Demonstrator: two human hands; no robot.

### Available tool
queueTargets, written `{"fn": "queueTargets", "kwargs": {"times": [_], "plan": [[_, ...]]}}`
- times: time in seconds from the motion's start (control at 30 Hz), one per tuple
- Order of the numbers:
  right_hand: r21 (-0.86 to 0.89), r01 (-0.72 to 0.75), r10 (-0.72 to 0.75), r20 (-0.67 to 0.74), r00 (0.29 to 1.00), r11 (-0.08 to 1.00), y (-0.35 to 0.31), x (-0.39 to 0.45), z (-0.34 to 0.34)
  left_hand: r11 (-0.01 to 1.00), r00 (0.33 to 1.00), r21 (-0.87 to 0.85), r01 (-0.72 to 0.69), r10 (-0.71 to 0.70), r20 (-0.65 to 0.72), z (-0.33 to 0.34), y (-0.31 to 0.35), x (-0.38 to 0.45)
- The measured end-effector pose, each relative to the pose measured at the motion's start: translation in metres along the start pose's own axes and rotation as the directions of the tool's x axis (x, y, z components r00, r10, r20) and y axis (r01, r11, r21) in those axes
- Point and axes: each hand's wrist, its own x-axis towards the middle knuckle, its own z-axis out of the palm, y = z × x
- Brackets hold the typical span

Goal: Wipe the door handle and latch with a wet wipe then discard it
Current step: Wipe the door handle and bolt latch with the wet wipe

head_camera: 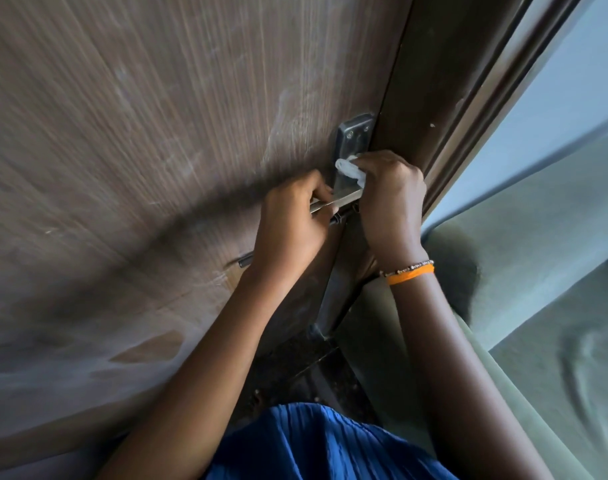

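Door (139, 133): it was brown wood-grain, filled most of the view, and showed pale smears near the metal fittings.
Door frame (416, 81): dark brown, it ran along the right edge of the door.
Handle plate (351, 140): a grey metal plate with visible screws sat on the door just beside the frame.
Handle (333, 201): a silver lever stuck out leftward from the lower part of the plate.
Latch (340, 216): a dark bolt lay just under the lever, mostly hidden between the two hands.
Left hand (292, 220): it was closed around the free end of the lever, fingers curled over the metal.
Right hand (389, 195): it was closed on the wipe, with the knuckles toward the camera, near the frame.
Wipe (351, 169): white and crumpled, it was pinched in the right fingers and pressed against the plate just above the lever.
Bracelets (410, 271): an orange band and a beaded string sat on the right wrist.
Clothing (323, 445): blue pleated fabric showed at the bottom of the view.
Curtain (538, 271): grey-green cloth hung to the right of the frame.
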Motion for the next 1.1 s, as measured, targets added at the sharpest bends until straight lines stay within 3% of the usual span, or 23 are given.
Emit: {"fn": "queueTargets", "kwargs": {"times": [0.1, 0.2, 0.3, 0.47, 0.53, 0.67, 0.7, 0.8, 0.87, 0.93, 0.97, 1.03, 1.07, 1.1], "plan": [[0.108, -0.036, 0.041, -0.042, 0.998, 0.994, 0.008, -0.014, -0.009, 1.0, 1.0, 0.01, -0.012, 0.012, -0.018, 0.002, 0.0, -0.003], [0.105, -0.058, 0.066, -0.071, 0.995, 0.993, 0.018, -0.033, -0.016, 1.0, 1.0, -0.005, 0.008, -0.009, -0.023, 0.001, -0.002, -0.003], [0.148, -0.018, 0.035, -0.111, 0.993, 0.989, 0.012, -0.03, -0.012, 1.0, 1.0, -0.01, 0.011, -0.011, -0.001, 0.0, -0.001, -0.002], [0.072, 0.077, -0.074, -0.048, 0.996, 0.994, 0.003, -0.021, 0.005, 1.0, 1.0, 0.029, 0.001, -0.001, 0.01, -0.002, -0.001, -0.002], [0.107, 0.034, -0.02, -0.131, 0.991, 0.994, 0.014, -0.031, 0.002, 1.0, 1.0, 0.027, 0.003, -0.003, 0.001, -0.002, 0.0, -0.002], [0.422, -0.202, 0.346, -0.3, 0.889, 0.884, 0.017, -0.05, 0.014, 1.0, 1.0, 0.014, -0.011, 0.011, -0.024, 0.0, 0.0, -0.003], [0.446, -0.192, 0.351, -0.306, 0.885, 0.874, 0.011, -0.052, 0.02, 1.0, 0.999, 0.012, -0.004, 0.004, -0.032, 0.001, -0.001, -0.003], [0.349, -0.023, 0.157, -0.36, 0.92, 0.937, -0.001, -0.06, 0.039, 1.0, 1.0, 0.011, 0.016, -0.016, -0.015, 0.002, 0.0, -0.004], [0.392, -0.065, 0.234, -0.403, 0.885, 0.918, 0.001, -0.054, 0.042, 1.0, 1.0, 0.029, 0.002, -0.002, 0.006, 0.001, 0.0, -0.004], [0.54, -0.186, 0.44, -0.39, 0.809, 0.821, 0.003, -0.046, 0.043, 0.999, 1.0, 0.043, 0.002, -0.003, 0.012, 0.001, 0.0, -0.003], [0.648, -0.238, 0.554, -0.34, 0.76, 0.723, 0.002, -0.043, 0.043, 0.999, 1.0, 0.049, 0.005, -0.006, 0.009, 0.001, 0.0, -0.003], [0.875, -0.326, 0.784, -0.093, 0.614, 0.359, 0.002, -0.042, 0.046, 0.999, 1.0, 0.04, 0.007, -0.007, 0.005, 0.001, 0.0, -0.003], [0.93, -0.347, 0.826, 0.101, 0.555, 0.119, -0.001, -0.044, 0.047, 1.0, 1.0, 0.028, 0.004, -0.005, 0.009, 0.001, 0.0, -0.003], [0.932, -0.353, 0.793, 0.277, 0.542, -0.085, 0.002, -0.047, 0.048, 1.0, 1.0, 0.017, 0.003, -0.004, 0.015, 0.001, 0.0, -0.004]]}}
